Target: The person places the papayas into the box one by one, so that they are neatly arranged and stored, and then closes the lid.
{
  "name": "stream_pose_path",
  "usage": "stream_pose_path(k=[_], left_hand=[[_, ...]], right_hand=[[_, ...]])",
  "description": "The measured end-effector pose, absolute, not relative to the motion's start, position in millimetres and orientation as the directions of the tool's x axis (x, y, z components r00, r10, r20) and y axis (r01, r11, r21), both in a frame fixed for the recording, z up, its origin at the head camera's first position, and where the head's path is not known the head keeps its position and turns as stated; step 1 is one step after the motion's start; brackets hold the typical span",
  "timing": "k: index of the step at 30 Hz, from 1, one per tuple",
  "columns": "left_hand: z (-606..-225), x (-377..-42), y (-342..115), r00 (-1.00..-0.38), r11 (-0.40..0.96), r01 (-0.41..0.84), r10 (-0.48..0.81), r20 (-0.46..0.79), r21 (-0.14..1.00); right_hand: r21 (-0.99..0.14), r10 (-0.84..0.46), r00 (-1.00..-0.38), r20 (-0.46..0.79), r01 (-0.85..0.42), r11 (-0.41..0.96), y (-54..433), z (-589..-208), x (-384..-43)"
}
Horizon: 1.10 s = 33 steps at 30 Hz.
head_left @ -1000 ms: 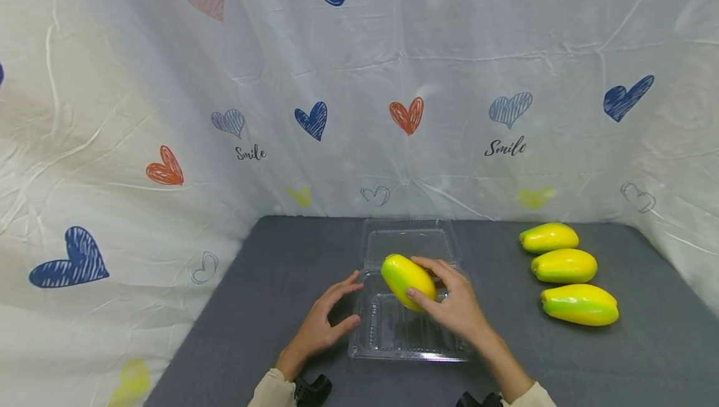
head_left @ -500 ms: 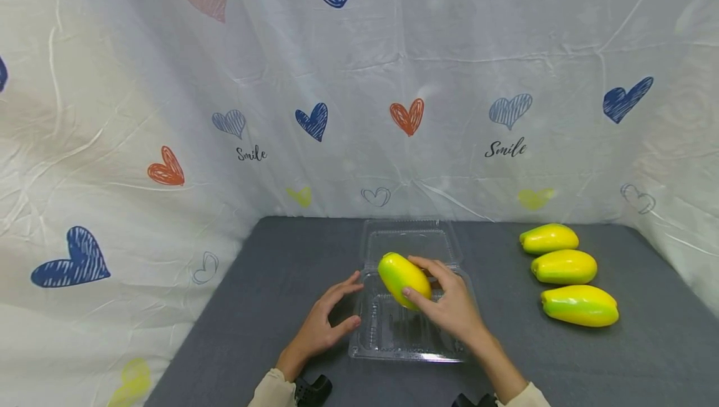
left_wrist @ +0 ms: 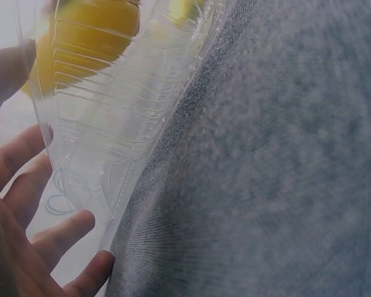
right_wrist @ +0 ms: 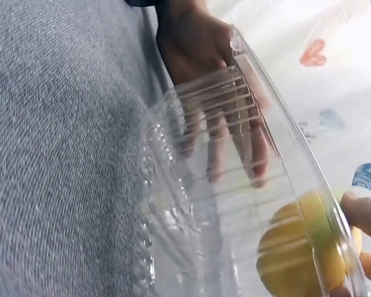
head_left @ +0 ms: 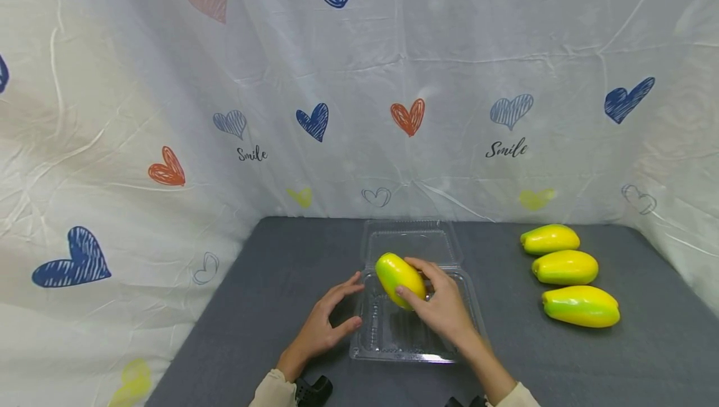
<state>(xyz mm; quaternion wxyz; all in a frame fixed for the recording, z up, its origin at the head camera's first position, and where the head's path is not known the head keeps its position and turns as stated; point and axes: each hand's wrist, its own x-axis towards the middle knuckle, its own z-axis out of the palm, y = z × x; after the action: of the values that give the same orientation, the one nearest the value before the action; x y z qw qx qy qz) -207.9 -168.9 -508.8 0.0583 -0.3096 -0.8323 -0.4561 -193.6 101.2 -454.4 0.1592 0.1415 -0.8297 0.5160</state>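
Observation:
My right hand grips a yellow-green papaya, thumb on the near side and fingers on the far side. The fruit is tilted, over the base of a clear plastic clamshell box. The box's lid lies folded back behind the base. Beside the left edge of the box is my left hand, fingers spread and nothing held. In the left wrist view its fingertips are at the box wall; whether they touch it I cannot tell. Through the plastic, the right wrist view shows the papaya near the rim.
Three more papayas stand in a column at the right of the grey table: a far one, a middle one and a near one. A white curtain printed with hearts hangs behind and to the left.
My right hand has shifted a little to the left with the papaya, over the box base. The left hand, the box and the other papayas have stayed where they were.

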Motion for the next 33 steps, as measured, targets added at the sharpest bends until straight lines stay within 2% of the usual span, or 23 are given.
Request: stream_pose_path(k=[15, 33], left_hand=[[-509.9, -208.2, -169.5, -0.805, 0.399, 0.564, 0.462, 0.373, 0.722], [-509.6, -208.3, -168.4, -0.816, 0.405, 0.547, 0.452, 0.360, 0.732]], right_hand=[[-0.850, -0.068, -0.937, 0.342, -0.340, 0.402, 88.0, -454.9, -194.9], [-0.826, -0.079, -0.956, 0.284, -0.285, 0.486, 76.8, -454.6, -198.3]])
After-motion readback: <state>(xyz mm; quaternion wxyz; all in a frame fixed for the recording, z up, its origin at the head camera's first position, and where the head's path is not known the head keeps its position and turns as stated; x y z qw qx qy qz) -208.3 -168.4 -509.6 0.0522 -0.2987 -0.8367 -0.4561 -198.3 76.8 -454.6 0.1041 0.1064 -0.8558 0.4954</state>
